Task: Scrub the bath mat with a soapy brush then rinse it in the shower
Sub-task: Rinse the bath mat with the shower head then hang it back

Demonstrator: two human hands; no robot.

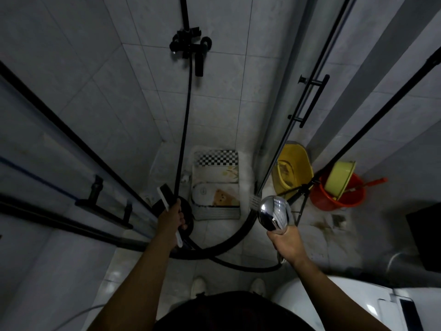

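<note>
My left hand (171, 218) is curled round the white plastic handle of the black-bristled scrub brush (166, 195), with the bristle end pointing forward. My right hand (286, 244) grips the handle of the round chrome shower head (274, 212). The rectangular patterned bath mat (216, 185) lies flat on the tiled shower floor (214, 232), edged with white foam (245, 173). It is ahead of and between both hands, touching neither.
</note>
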